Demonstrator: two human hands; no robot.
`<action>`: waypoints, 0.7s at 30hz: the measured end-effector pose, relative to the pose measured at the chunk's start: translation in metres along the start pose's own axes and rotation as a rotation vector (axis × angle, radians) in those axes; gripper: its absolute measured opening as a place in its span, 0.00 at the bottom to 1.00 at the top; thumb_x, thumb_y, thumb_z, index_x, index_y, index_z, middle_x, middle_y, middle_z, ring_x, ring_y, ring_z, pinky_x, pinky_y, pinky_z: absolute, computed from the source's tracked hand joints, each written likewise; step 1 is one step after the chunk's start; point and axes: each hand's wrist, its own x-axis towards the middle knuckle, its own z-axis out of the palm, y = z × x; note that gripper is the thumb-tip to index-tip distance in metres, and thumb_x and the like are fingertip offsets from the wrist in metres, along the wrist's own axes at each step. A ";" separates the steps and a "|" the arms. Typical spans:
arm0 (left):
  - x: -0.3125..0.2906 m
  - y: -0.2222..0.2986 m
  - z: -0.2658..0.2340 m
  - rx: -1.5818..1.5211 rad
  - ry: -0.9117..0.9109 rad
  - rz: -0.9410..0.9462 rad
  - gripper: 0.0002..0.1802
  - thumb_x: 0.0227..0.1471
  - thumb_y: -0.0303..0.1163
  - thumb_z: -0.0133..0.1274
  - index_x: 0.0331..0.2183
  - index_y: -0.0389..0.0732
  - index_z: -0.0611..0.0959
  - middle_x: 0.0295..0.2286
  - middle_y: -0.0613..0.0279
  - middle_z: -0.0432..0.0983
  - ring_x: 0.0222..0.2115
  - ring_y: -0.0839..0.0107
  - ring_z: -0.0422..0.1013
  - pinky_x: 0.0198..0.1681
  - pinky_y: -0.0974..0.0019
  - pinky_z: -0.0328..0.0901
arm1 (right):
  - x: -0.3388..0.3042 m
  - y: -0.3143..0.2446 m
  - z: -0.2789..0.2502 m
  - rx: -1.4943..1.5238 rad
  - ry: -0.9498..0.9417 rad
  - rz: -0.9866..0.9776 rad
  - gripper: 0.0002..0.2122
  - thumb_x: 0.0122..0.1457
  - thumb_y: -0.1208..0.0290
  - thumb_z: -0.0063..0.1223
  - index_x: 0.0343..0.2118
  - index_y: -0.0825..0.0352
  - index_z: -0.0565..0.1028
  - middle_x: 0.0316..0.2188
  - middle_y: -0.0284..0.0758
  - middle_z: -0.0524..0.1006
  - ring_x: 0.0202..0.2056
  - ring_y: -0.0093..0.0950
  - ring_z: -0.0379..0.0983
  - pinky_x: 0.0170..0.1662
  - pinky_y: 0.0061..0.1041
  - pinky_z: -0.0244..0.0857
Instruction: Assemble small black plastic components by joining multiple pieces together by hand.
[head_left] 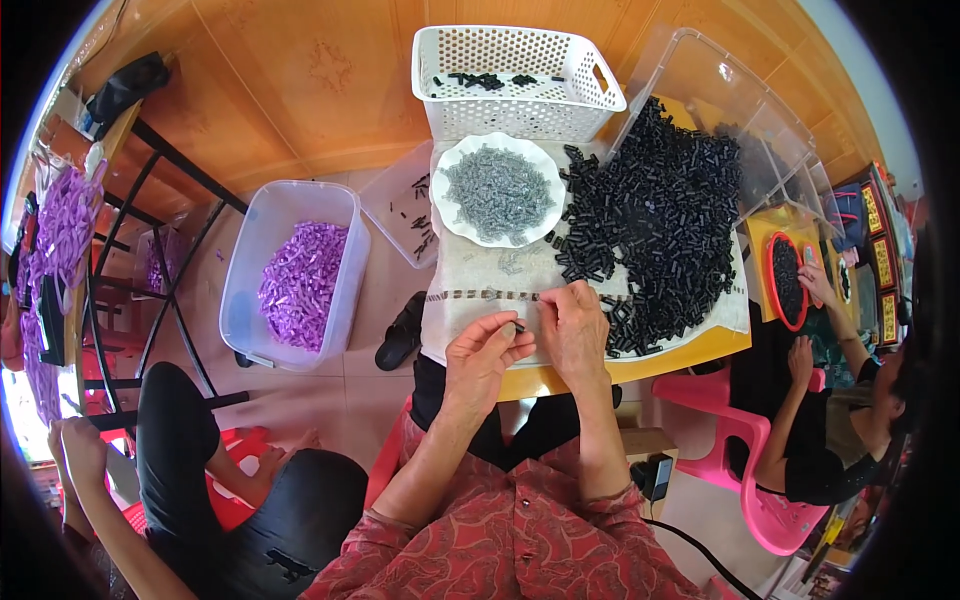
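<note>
My left hand point(485, 355) pinches a small grey and black part point(517, 326) between thumb and fingers at the near edge of the cloth-covered table point(470, 265). My right hand point(572, 325) rests beside it, fingertips on the cloth at the end of a row of small parts point(485, 295) laid in a line. A large heap of black plastic pieces point(660, 220) spreads to the right. A white plate of grey metal pieces point(498, 190) stands behind the hands.
A white perforated basket point(515, 85) and a tilted clear bin point(720, 90) stand at the back. A clear tub of purple pieces point(298, 275) sits on the floor at left. Other people sit at lower left point(200, 470) and right point(830, 400), by a pink chair point(735, 430).
</note>
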 end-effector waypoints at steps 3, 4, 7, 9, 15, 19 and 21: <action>0.000 0.003 0.002 0.019 0.006 0.000 0.10 0.56 0.22 0.47 0.41 0.32 0.76 0.37 0.54 0.75 0.34 0.65 0.75 0.40 0.61 0.72 | -0.003 0.004 0.003 0.075 0.045 0.009 0.05 0.49 0.78 0.55 0.28 0.66 0.71 0.26 0.38 0.68 0.31 0.39 0.69 0.32 0.35 0.64; 0.000 0.004 0.002 0.012 0.007 -0.006 0.10 0.56 0.22 0.47 0.41 0.32 0.76 0.37 0.54 0.75 0.34 0.65 0.75 0.40 0.61 0.72 | -0.004 0.006 0.004 0.076 0.043 0.008 0.05 0.49 0.78 0.55 0.28 0.66 0.71 0.26 0.38 0.68 0.31 0.39 0.69 0.32 0.35 0.64; -0.001 0.003 0.001 0.010 0.007 -0.013 0.10 0.56 0.22 0.47 0.41 0.32 0.76 0.36 0.54 0.75 0.34 0.66 0.75 0.39 0.61 0.72 | -0.008 0.008 0.004 0.166 0.079 0.051 0.06 0.48 0.81 0.54 0.28 0.67 0.69 0.25 0.39 0.69 0.28 0.38 0.69 0.30 0.34 0.64; -0.001 0.003 0.001 0.014 0.007 -0.013 0.10 0.56 0.22 0.47 0.41 0.32 0.76 0.36 0.54 0.75 0.33 0.66 0.75 0.39 0.61 0.72 | -0.010 0.008 0.002 0.357 0.028 0.144 0.06 0.48 0.83 0.54 0.28 0.68 0.70 0.25 0.38 0.71 0.25 0.32 0.71 0.28 0.28 0.65; -0.001 0.003 0.001 -0.021 0.002 -0.035 0.12 0.56 0.24 0.48 0.43 0.32 0.76 0.35 0.55 0.76 0.32 0.68 0.75 0.38 0.64 0.72 | -0.018 0.003 -0.011 0.734 -0.006 0.305 0.04 0.52 0.82 0.56 0.31 0.70 0.74 0.27 0.32 0.74 0.26 0.17 0.70 0.29 0.16 0.63; -0.002 0.002 -0.001 -0.098 -0.068 -0.051 0.13 0.55 0.25 0.50 0.44 0.34 0.77 0.35 0.56 0.76 0.30 0.73 0.73 0.36 0.69 0.70 | -0.027 -0.005 -0.023 0.801 -0.022 0.262 0.04 0.52 0.81 0.57 0.32 0.70 0.75 0.27 0.31 0.75 0.26 0.15 0.68 0.30 0.15 0.62; -0.002 0.001 0.000 -0.121 -0.097 -0.038 0.13 0.55 0.25 0.50 0.43 0.34 0.77 0.36 0.56 0.77 0.29 0.74 0.72 0.35 0.70 0.70 | -0.031 -0.006 -0.026 0.842 -0.057 0.195 0.04 0.53 0.81 0.56 0.32 0.71 0.75 0.27 0.31 0.75 0.27 0.15 0.69 0.30 0.14 0.62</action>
